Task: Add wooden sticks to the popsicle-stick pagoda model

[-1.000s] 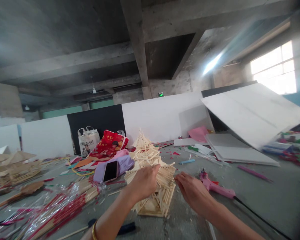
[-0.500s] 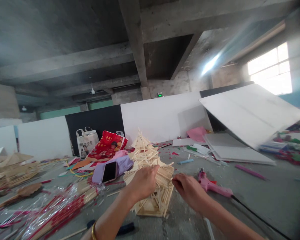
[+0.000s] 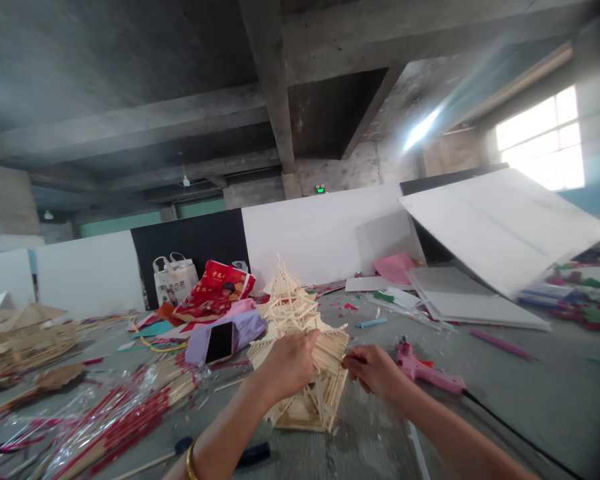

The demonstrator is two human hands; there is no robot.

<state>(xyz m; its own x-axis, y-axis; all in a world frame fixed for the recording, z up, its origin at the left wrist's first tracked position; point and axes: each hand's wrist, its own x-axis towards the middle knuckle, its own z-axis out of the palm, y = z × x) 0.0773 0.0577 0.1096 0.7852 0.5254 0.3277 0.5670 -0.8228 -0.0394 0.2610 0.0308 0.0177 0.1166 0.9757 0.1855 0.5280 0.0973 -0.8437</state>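
Standing beside right-hand fingers (image 3: 359, 356) — stick tower (image 3: 293, 308)

a window (image 3: 543, 137) at the upper right is blown out to white; left of it, a bright lamp (image 3: 424, 127) throws a hazy diagonal streak. the ceiling (image 3: 130, 60) is dim grey. a soft shadow falls on the white panel (image 3: 320, 230) near centre. the far right edge darkens, and the sides look soft.

The white bag (image 3: 177, 279) shows "古"; red packaging's (image 3: 207, 297) lettering is unclear.
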